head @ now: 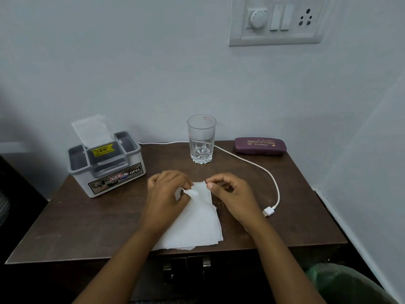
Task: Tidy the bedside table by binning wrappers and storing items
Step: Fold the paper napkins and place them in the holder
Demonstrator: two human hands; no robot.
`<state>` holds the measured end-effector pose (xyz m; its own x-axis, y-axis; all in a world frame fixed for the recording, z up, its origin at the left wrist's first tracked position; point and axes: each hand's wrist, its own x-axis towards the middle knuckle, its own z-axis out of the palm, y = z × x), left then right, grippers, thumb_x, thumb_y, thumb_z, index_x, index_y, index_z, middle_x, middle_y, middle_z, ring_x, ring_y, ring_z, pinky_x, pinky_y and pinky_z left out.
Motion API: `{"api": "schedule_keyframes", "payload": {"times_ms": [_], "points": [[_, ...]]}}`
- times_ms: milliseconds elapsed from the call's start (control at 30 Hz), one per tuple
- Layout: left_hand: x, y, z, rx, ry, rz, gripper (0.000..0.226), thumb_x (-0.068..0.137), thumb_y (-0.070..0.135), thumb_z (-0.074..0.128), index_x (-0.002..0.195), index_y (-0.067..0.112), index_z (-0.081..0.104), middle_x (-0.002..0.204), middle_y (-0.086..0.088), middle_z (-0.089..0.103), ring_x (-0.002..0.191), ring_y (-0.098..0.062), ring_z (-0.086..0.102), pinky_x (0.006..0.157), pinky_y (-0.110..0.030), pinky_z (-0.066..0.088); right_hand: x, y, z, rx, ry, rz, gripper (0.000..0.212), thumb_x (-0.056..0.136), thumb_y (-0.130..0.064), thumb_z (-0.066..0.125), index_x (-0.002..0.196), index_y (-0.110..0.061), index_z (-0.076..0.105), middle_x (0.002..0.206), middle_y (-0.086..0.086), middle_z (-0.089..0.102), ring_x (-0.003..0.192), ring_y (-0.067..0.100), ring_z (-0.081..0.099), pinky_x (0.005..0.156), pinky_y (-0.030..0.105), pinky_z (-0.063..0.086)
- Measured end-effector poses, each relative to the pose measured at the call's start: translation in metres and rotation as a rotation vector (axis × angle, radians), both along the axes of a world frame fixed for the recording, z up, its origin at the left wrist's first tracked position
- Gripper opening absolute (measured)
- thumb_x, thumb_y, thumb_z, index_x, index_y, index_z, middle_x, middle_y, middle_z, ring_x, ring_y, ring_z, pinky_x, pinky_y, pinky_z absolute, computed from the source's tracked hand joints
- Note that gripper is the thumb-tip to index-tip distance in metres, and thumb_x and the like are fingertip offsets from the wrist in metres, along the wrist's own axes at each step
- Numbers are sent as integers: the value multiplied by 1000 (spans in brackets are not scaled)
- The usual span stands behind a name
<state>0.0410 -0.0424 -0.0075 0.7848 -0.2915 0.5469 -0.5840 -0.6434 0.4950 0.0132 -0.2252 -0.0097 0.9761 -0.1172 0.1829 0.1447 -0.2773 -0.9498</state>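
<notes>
A white tissue paper (195, 224) lies flat on the dark wooden bedside table (92, 224), reaching its front edge. My left hand (166, 191) pinches the tissue's far left corner, which is curled up. My right hand (230, 191) pinches the far edge of the same tissue with thumb and forefinger. A grey plastic storage box (107, 165) with an OPEL label stands at the table's back left, a clear plastic packet (92, 130) sticking up out of it.
An empty cut glass tumbler (201, 139) stands at the back middle. A purple spectacle case (259, 145) lies at the back right. A white USB cable (274, 178) curves to a plug near my right wrist. A bin with a green liner (346, 284) sits at lower right.
</notes>
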Motion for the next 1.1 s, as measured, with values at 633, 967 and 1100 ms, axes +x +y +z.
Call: {"api": "schedule_keyframes", "payload": {"times_ms": [633,967,1100], "points": [[2,-1,0,10,19,-8,33,62,12,59,69,36,37,103,25,55,102,5,43,84,-27,22,25,11,9,-556,131,-141,10,87,-41,59,89,-35,67,96,-16,55,84,3,58,62,24,39],[2,0,-1,45,19,3,29,62,11,58,67,33,40,104,24,54,105,2,44,83,-27,21,26,13,7,-625,89,-125,14,88,-43,56,87,-31,63,96,-15,51,83,6,57,66,26,36],[3,-1,-2,52,26,10,34,62,8,62,68,33,39,110,25,55,110,0,44,85,-29,20,24,11,6,-513,69,-114,14,87,-44,58,86,-31,61,97,-17,51,74,-2,53,66,27,41]]}}
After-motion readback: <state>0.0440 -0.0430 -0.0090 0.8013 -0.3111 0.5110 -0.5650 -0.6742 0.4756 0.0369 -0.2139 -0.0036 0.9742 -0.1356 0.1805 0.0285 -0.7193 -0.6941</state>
